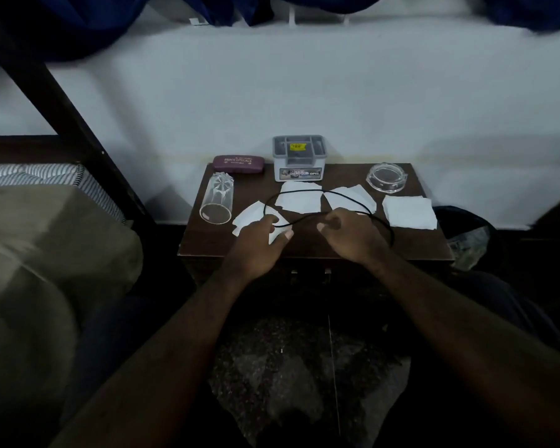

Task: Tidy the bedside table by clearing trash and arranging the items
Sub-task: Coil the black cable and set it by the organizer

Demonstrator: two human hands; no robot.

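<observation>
A dark wooden bedside table carries several white paper pieces, among them one at the right, one at the middle and one at the left. A thin black cord loops over the papers. My left hand lies on the left paper with the cord between its fingers. My right hand pinches the cord near the loop's front. A clear glass lies on its side at the left.
A maroon glasses case and a grey-lidded white box stand at the table's back edge. A clear round glass dish sits at the back right. A bed is on the left, a dark bag on the right.
</observation>
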